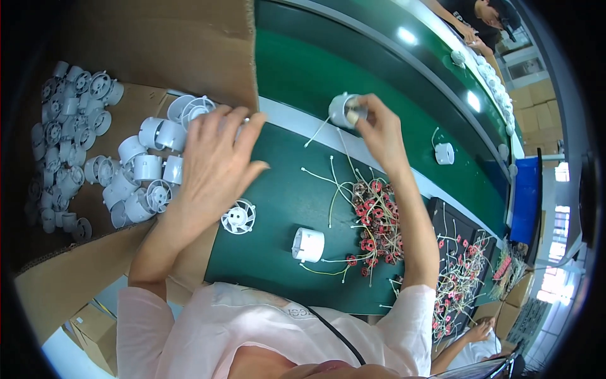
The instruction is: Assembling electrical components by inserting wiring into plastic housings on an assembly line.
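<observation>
Above the green conveyor's near rail, my right hand (379,129) pinches a white cylindrical fan housing (341,110) with a thin pale wire trailing from it. My left hand (218,155) has its fingers spread over the edge of a cardboard box (183,38), beside white plastic fan housings (148,165); what lies under the fingers is partly hidden. On the dark green work mat (278,183) are a spoked fan housing (238,216) near my left wrist and an upright housing (308,244). Red-and-copper motor coils (372,215) with pale wires are heaped beside my right forearm.
A black tray (451,221) with more wired coils stands at the right. Another housing (444,153) sits on the green conveyor belt (404,101). White parts line the conveyor's far side, near a co-worker (480,25). Another person's hand (483,330) shows at lower right.
</observation>
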